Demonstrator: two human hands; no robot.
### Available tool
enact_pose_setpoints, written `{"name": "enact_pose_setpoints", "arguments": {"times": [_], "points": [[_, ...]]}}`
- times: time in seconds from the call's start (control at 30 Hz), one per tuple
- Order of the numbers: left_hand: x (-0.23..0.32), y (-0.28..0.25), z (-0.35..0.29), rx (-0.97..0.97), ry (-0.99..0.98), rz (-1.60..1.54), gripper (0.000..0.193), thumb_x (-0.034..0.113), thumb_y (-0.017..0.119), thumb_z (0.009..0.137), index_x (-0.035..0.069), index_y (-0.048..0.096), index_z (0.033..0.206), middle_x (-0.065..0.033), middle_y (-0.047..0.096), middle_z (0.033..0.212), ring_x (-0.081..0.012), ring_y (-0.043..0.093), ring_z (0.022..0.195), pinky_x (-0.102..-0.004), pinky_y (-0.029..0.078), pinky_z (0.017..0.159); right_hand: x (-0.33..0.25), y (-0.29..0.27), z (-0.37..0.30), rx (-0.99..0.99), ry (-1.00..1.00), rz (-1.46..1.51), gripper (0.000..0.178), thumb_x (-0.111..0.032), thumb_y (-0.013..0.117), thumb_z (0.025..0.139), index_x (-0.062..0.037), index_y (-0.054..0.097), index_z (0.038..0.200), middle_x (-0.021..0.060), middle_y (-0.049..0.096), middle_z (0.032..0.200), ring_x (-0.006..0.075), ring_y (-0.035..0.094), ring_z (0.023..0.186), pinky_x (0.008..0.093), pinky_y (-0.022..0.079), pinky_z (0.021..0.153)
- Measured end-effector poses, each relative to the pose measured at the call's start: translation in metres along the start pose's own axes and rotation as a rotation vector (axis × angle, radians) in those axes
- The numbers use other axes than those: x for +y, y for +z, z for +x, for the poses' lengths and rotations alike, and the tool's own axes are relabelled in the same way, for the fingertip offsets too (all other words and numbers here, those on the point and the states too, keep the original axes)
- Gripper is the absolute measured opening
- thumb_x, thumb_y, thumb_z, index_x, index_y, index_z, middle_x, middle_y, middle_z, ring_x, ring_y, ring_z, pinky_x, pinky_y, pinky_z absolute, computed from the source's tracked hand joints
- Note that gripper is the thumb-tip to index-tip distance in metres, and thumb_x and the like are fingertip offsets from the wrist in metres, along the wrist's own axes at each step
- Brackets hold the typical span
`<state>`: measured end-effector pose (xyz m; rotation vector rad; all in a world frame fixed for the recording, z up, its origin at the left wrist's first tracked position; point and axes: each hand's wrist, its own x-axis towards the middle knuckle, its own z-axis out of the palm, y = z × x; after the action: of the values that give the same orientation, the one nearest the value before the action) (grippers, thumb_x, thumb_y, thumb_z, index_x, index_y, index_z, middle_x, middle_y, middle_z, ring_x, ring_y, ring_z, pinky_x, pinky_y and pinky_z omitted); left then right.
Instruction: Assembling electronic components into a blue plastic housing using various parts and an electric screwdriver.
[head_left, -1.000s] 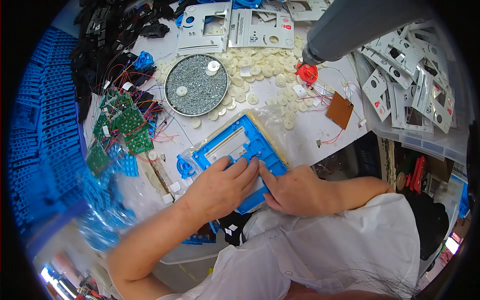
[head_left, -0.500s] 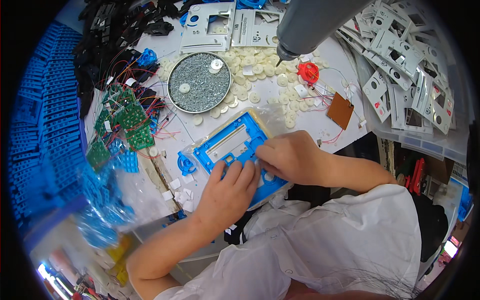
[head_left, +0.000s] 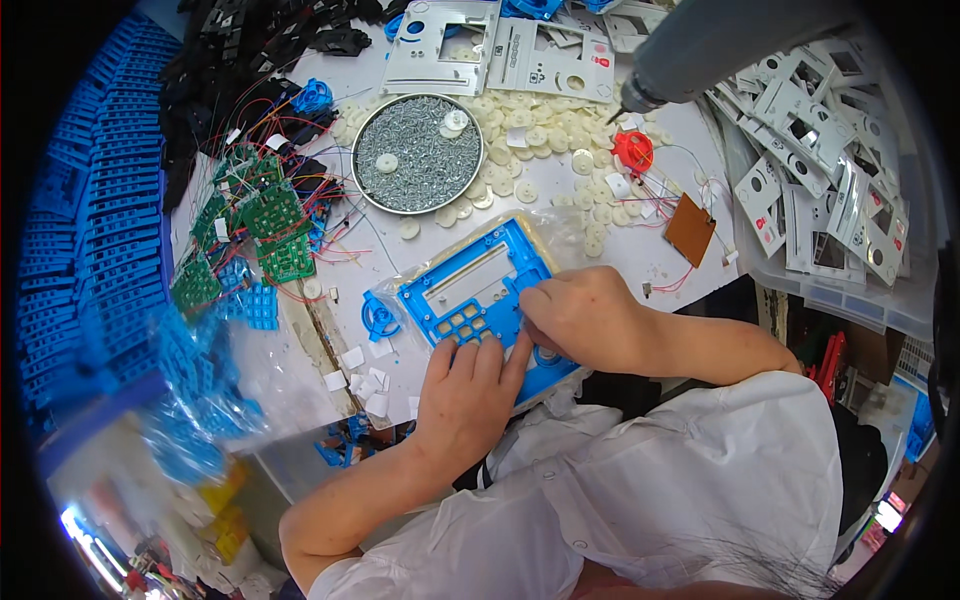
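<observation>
A blue plastic casing (head_left: 515, 262) with a rectangular window and a group of square key openings lies tilted in front of me, on a yellowish pad in clear plastic wrap. My left hand (head_left: 462, 385) rests on its near-left edge, fingers stretched out along the key openings. My right hand (head_left: 585, 312) bends over the casing's right half with fingertips pinched together against it; whatever they hold is hidden. Both hands' fingertips almost meet beside a round opening. A loose blue ring-shaped part (head_left: 379, 316) lies just left of the casing.
A round tin of screws (head_left: 420, 150) stands beyond the casing, amid many cream discs (head_left: 540, 135). Green circuit boards (head_left: 275, 215) with wires lie left. A grey power screwdriver (head_left: 690, 55) hangs at upper right, above a red part (head_left: 632, 152). White panels (head_left: 810, 120) fill a bin.
The left fingers have slid toward the near edge, uncovering more key openings. My right hand stays pinched at the casing. The whole view has shifted slightly.
</observation>
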<state>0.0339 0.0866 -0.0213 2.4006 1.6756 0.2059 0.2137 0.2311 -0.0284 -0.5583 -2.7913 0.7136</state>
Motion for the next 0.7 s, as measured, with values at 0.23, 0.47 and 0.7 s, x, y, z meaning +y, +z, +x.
{"name": "enact_pose_setpoints", "arguments": {"times": [0.23,0.47,0.7], "points": [[-0.003,-0.002,0.001,0.020,0.032,0.025,0.054,0.012,0.061,0.087,0.011,0.063,0.141,-0.0091,0.059,0.102,-0.0246,0.059,0.093,-0.0454,0.045,0.099,-0.005,0.001,0.000,-0.051,0.033,-0.032,0.021,-0.011,0.074,0.075,-0.0054,0.057,0.085,0.0098,0.064,0.073,0.0287,0.069,0.069,0.0401,0.055,0.058],[-0.004,-0.007,0.010,0.021,0.070,0.006,0.046,0.015,0.061,0.085,0.003,0.068,0.129,-0.0042,0.056,0.093,-0.0212,0.056,0.088,-0.0390,0.045,0.088,0.001,-0.007,0.002,-0.089,-0.045,-0.023,0.018,-0.009,0.070,0.075,-0.0049,0.056,0.085,0.0100,0.065,0.073,0.0288,0.070,0.068,0.0405,0.054,0.057],[0.004,-0.005,0.008,0.042,0.062,0.115,0.042,0.014,0.062,0.085,0.002,0.071,0.124,-0.0031,0.055,0.083,-0.0190,0.057,0.077,-0.0366,0.044,0.079,-0.006,-0.004,0.001,-0.089,0.020,-0.081,0.016,-0.009,0.069,0.076,-0.0056,0.056,0.084,0.0102,0.065,0.072,0.0274,0.070,0.068,0.0392,0.054,0.055]]}}
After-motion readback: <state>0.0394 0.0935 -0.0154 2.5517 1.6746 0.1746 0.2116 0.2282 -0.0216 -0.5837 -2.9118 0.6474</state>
